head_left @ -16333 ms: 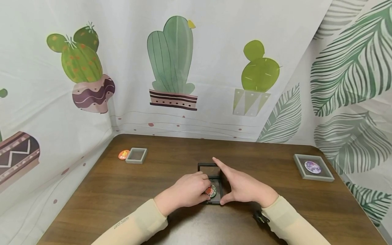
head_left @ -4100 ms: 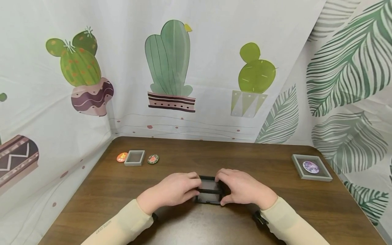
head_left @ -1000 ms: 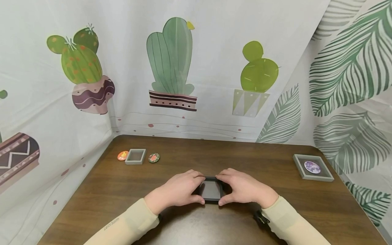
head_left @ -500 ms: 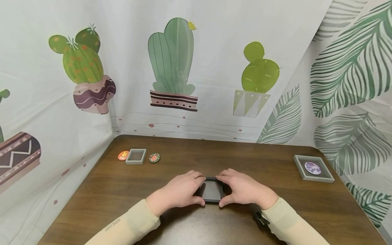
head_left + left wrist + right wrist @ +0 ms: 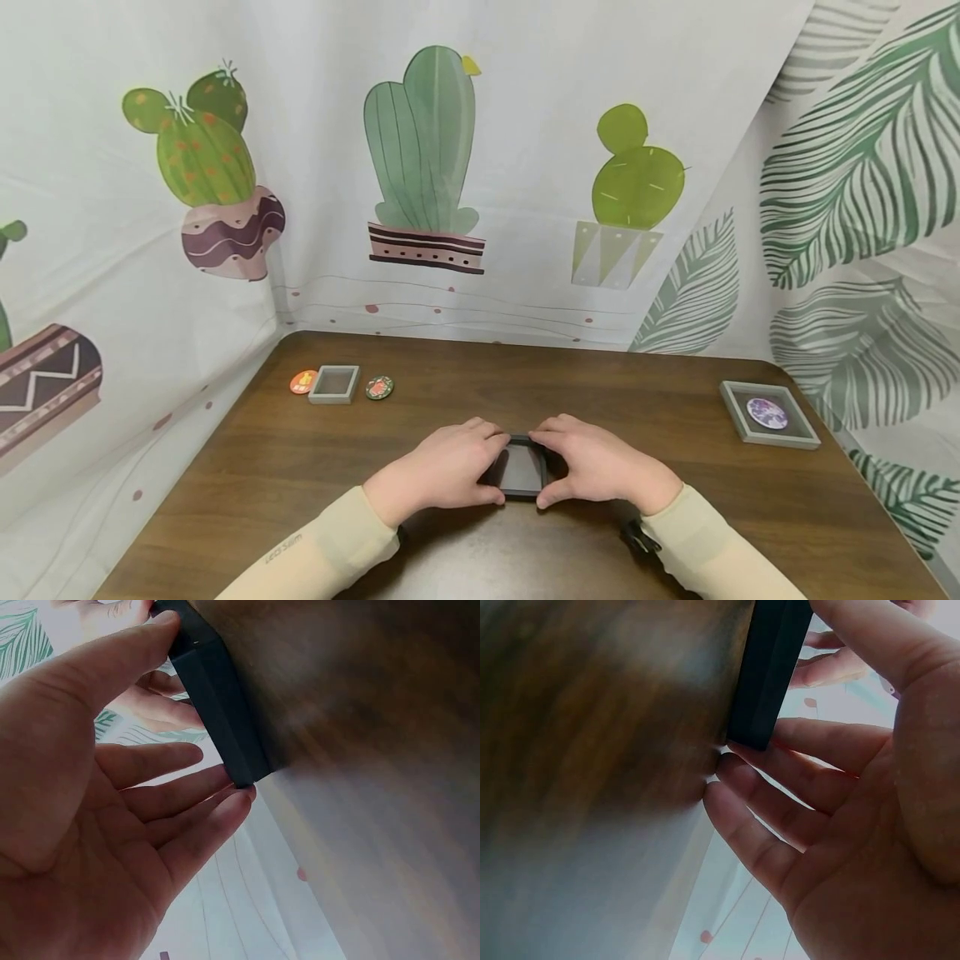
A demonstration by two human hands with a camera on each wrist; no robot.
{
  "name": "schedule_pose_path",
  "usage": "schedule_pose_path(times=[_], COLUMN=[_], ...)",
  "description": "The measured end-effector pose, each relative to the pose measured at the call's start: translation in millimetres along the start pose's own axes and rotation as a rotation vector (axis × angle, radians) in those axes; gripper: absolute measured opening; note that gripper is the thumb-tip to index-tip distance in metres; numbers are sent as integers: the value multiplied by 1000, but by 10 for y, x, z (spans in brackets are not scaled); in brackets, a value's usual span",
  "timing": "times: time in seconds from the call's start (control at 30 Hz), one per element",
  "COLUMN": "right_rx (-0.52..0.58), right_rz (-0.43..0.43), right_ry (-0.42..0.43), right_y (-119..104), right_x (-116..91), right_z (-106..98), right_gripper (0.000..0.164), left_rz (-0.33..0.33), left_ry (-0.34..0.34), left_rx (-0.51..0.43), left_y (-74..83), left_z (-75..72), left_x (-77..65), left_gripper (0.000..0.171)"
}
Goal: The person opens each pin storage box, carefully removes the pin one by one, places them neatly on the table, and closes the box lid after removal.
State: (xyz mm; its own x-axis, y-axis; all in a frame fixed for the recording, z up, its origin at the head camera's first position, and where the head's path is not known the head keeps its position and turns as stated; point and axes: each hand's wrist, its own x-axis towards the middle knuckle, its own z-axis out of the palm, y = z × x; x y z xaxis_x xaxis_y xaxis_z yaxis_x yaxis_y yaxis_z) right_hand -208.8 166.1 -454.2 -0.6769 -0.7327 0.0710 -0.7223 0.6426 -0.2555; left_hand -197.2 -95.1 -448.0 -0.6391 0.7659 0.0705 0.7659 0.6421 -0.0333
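A black square display frame (image 5: 522, 468) with a clear window lies folded together on the table, no badge visible in it. My left hand (image 5: 444, 467) grips its left side, thumb at the near corner and fingertips at the far one. My right hand (image 5: 600, 458) holds the right side the same way. In the left wrist view, the dark frame edge (image 5: 225, 712) spans from thumb to fingers. The right wrist view shows the opposite frame edge (image 5: 769, 675) between thumb and fingers. A green round badge (image 5: 379, 387) with a red design lies at the back left.
Beside the green badge stands a small grey frame (image 5: 354, 385), with an orange badge (image 5: 303, 382) partly under or behind its left side. A larger grey frame (image 5: 806, 429) holding a purple badge (image 5: 767, 413) lies at the right. Printed cloth (image 5: 525, 167) hangs behind the brown table (image 5: 660, 392).
The green badge left the opened black frame and now lies by the small grey frame. The black frame has since been folded shut. In the last second the hands barely moved.
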Motion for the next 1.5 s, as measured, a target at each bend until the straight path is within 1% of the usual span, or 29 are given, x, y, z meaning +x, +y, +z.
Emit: schedule_pose_path(times=[0.2, 0.47, 0.63, 0.83, 0.93, 1.23, 1.5], right_rx=[-2, -14, -27, -35, -35, -32, -20], right_rz=[-4, -17, -24, -32, -32, -37, -32], right_ry=[-1, 2, 11, 16, 12, 13, 8], right_y=[8, 23, 34, 54, 54, 48, 88], right_x=[-3, -10, -9, -17, -21, -22, -21], right_z=[3, -4, 6, 17, 9, -6, 1], right_gripper=[89, 89, 89, 89, 90, 89, 89], left_rz=[-3, -8, -15, -31, -32, -31, -34], left_ry=[-11, 9, 10, 4, 4, 9, 20], left_rx=[2, 16, 19, 5, 2, 2, 2], left_y=[12, 20, 28, 32, 27, 24, 16], left_z=[-4, 16, 11, 3, 11, 19, 27], left_x=[11, 17, 16, 15, 15, 18, 28], left_gripper=[78, 69, 66, 55, 52, 55, 57])
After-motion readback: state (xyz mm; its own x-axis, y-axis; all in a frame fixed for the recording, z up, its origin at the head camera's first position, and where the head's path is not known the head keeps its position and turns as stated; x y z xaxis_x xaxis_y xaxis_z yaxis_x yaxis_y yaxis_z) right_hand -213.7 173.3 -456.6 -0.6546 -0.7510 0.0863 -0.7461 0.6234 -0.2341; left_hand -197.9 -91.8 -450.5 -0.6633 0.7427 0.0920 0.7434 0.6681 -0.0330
